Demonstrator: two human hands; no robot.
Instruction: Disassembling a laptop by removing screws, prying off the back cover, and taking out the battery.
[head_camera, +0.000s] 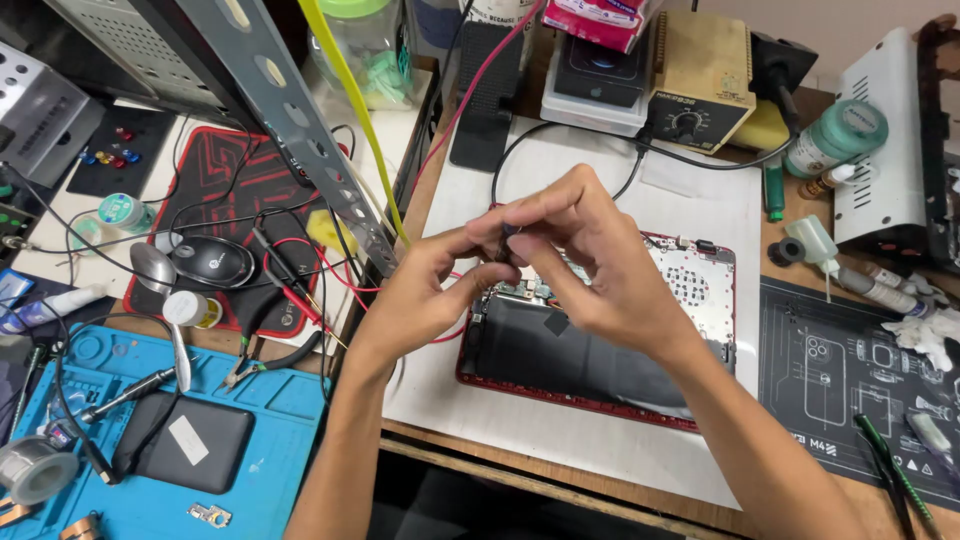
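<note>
My left hand (425, 290) and my right hand (590, 260) meet above an opened red phone (700, 300) that lies on a white sheet (560, 420). The fingertips of both hands pinch a small dark part (510, 238) between them; what it is stays too small to tell. The phone shows a black battery (560, 350) and a bare circuit board near the top. My right hand covers the phone's upper middle.
A yellow soldering station (700, 80) and glue bottles (835, 135) stand at the back right. A black repair mat (850, 390) lies right. On the left are a blue mat (270, 460), a black mouse (212, 262), pliers, solder wire and a slanted metal bracket (300, 130).
</note>
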